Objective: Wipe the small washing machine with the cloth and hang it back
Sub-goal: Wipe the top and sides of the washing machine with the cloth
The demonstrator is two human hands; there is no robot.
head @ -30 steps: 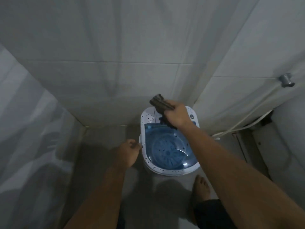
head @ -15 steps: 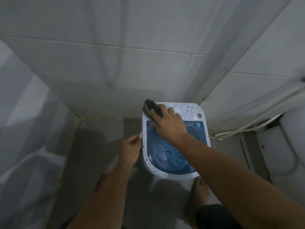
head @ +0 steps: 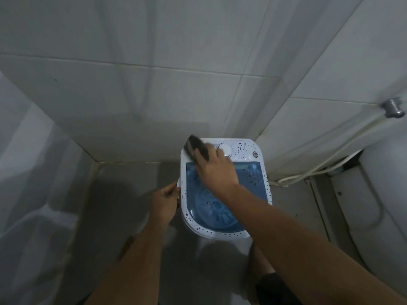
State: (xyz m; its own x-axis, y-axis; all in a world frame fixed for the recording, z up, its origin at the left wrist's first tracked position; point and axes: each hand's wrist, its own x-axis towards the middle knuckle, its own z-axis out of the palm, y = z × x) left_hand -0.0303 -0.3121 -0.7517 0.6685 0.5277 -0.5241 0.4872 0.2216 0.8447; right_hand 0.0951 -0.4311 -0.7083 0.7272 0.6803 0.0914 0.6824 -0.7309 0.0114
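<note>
So we are in the wiping itself, and by our reading early in it. Our right hand (head: 217,170) is closed around the dark cloth (head: 196,146), pressing it flat on the washer (head: 259,183) at the top's 11 o'clock corner, just beside the white dial (head: 225,149). Our left hand (head: 164,204) is curled on the washer's rim at 9 o'clock, gripping it, we judge to steady the tub.

What is done looks small. The white rim is speckled with dark spots nearly all the way round, from 1 o'clock by the small button (head: 255,154), down the 3 o'clock edge and along 6 o'clock; whether they are dirt or a printed pattern we cannot tell. Droplets also sit on the blue lid (head: 251,179). Only the strip under the cloth seems to be getting attention.

What is left, we judge: the control panel, the lid, the rim round to 6 o'clock, perhaps the sides. Then the cloth must go back on its hanger, and no hook for it shows in view, unless the metal knob (head: 393,107) on the wall at 2 o'clock is one; we cannot say.
</note>
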